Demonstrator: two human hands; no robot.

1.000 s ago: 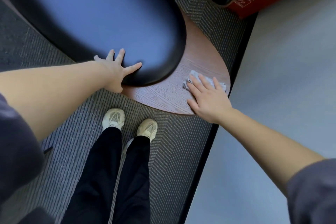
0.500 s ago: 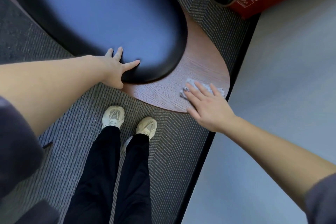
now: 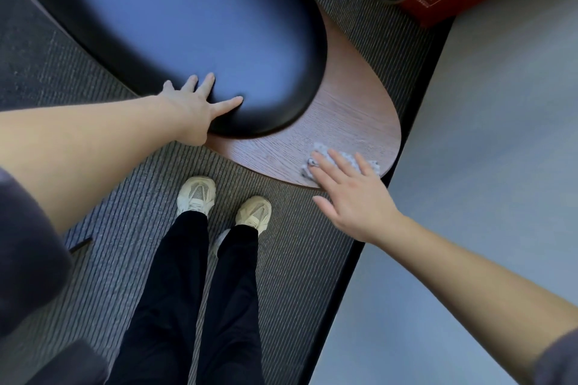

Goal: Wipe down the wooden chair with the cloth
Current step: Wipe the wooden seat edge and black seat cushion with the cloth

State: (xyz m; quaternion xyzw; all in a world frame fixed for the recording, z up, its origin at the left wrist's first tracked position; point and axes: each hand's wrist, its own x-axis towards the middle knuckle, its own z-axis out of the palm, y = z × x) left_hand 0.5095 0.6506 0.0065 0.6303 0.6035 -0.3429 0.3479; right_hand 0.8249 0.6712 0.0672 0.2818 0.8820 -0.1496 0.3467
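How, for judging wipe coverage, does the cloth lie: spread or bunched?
Spread flat: the cloth lies thin on the wooden chair, pressed by the right hand.

Black cushion (image 3: 175, 25) blocks the wooden chair (image 3: 353, 122) leftward.

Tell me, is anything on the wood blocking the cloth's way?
Nothing visible does. The right hand presses the cloth flat on the wooden chair near its front edge. The wood beyond it lies bare up to the black cushion, where the left hand rests.
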